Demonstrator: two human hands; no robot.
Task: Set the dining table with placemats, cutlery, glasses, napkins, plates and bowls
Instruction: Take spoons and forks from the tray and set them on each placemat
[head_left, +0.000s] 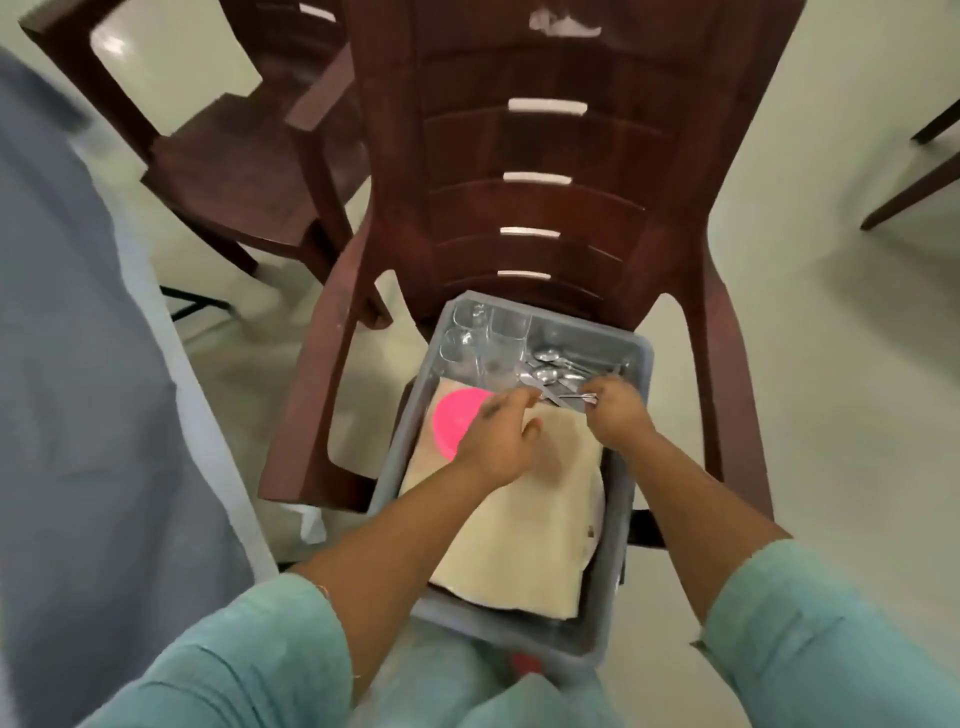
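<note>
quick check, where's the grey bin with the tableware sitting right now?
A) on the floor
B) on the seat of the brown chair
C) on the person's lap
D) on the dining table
B: the grey bin rests on the seat of the brown chair, between its armrests, while the left hand and right hand reach into it at the cutlery.

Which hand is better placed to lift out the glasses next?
Left, probably. The glasses stand in the grey bin's far-left corner, nearer the left hand; the right hand pinches cutlery.
</note>
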